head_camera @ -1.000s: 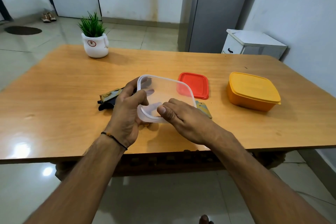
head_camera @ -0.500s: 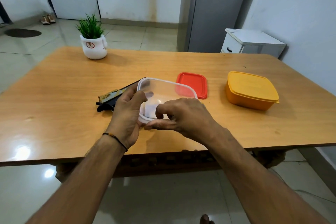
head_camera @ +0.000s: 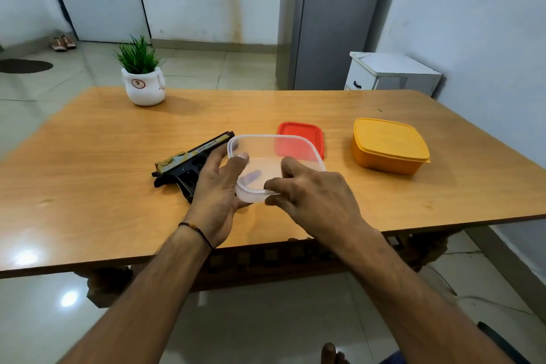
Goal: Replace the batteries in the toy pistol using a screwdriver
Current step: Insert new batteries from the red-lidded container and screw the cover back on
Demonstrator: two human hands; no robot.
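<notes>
Tiled floor and white walls surround your wooden table [head_camera: 88, 142]. Your toy pistol [head_camera: 189, 162] lies flat mid-table, its long axis diagonal, muzzle toward the far right corner. Your left hand [head_camera: 217, 195] and right hand [head_camera: 316, 201] both grip a clear container [head_camera: 274, 151] just beside it.

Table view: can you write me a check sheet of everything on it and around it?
Surface: wooden table, glossy.
Job's things: toy pistol lies on its side, left of the clear container; no screwdriver or batteries seen.
Clutter: red lid flat behind the container; yellow box, lid on, to the right; potted plant far left.
Hands: left hand grips the container's left side; right hand pinches its near rim; container held tilted.
Cables: thin line on the floor at right, maybe a cable.
Surroundings: tiled floor, grey cabinet, small white cabinet, shoes, dark mat.
</notes>
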